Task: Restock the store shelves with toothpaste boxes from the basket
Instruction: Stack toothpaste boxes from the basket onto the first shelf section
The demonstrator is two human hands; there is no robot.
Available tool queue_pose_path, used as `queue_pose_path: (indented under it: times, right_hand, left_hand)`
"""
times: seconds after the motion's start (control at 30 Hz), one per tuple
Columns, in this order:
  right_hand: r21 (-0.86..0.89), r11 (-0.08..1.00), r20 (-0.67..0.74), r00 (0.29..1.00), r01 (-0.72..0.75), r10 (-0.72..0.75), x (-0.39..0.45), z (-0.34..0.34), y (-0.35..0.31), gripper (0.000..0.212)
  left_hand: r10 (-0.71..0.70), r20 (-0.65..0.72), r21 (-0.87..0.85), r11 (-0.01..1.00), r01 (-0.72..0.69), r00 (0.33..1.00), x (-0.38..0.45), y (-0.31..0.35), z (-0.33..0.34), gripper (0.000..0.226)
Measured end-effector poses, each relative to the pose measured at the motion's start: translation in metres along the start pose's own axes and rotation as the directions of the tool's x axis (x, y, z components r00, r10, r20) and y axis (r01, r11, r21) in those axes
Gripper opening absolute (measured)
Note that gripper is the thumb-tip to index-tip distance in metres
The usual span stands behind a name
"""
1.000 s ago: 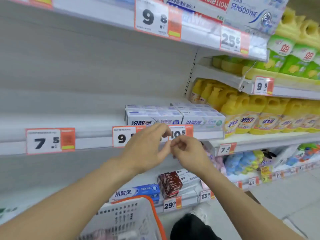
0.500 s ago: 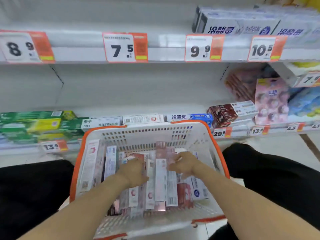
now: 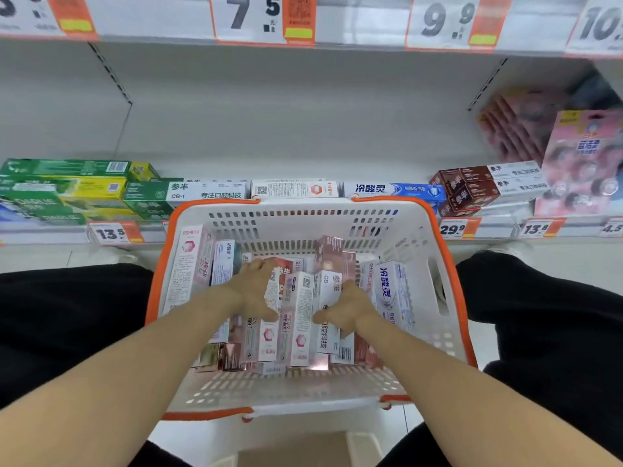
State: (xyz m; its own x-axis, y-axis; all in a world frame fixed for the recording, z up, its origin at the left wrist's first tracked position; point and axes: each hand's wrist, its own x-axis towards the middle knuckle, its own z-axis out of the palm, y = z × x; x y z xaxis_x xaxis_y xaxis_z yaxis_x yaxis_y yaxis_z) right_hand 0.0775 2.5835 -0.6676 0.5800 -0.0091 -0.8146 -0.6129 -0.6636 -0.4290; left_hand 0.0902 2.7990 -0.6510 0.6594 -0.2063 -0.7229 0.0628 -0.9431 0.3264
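Your left hand (image 3: 256, 291) and right hand (image 3: 350, 306) hide their own fingertips among the pink and white toothpaste boxes (image 3: 298, 318), so you cannot tell what each grips. Above them, the orange-and-white price tags (image 3: 266, 18) are cut off by the top edge.

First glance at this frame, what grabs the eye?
The white basket with its orange rim sits dead centre, crammed with pink and white toothpaste boxes. Both hands are down among them, the left hand and right hand each curled on boxes. Behind, the low shelf holds green boxes at left and brown boxes at right.
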Motion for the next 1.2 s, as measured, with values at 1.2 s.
queue_pose_path:
  times: [1.2]
  right_hand:
    - [0.035, 0.922, 0.163, 0.908, 0.385, -0.385, -0.021, -0.049, -0.033, 0.046]
  left_hand:
    - [-0.049, -0.148, -0.769, 0.634, -0.084, 0.988, -0.007, 0.000, -0.042, 0.086]
